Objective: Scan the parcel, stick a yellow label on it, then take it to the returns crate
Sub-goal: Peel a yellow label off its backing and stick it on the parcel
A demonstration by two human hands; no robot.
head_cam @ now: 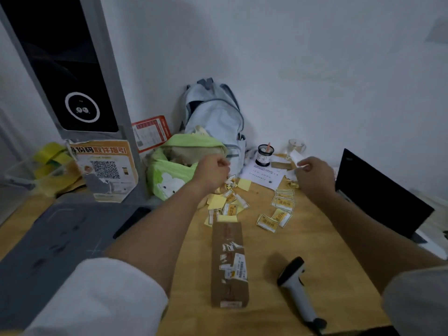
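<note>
The parcel (229, 263), a long brown cardboard box with a torn white shipping label, lies on the wooden table (303, 243) between my forearms. A white and black handheld scanner (297, 287) rests on the table to the right of it. Loose yellow labels (281, 204) and blank yellow slips (218, 202) are scattered beyond the parcel's far end. My left hand (213, 174) hovers above the slips with its fingers curled closed; what it may pinch is hidden. My right hand (315, 173) is raised farther right, pinching a small white paper strip (294, 157).
A grey kiosk (72, 69) with a QR poster stands at the back left beside a clear plastic box (24, 170) holding yellow rolls. A green bag (179, 163), a pale backpack (215, 115), a black jar (265, 155) and an open laptop (378, 197) line the far side.
</note>
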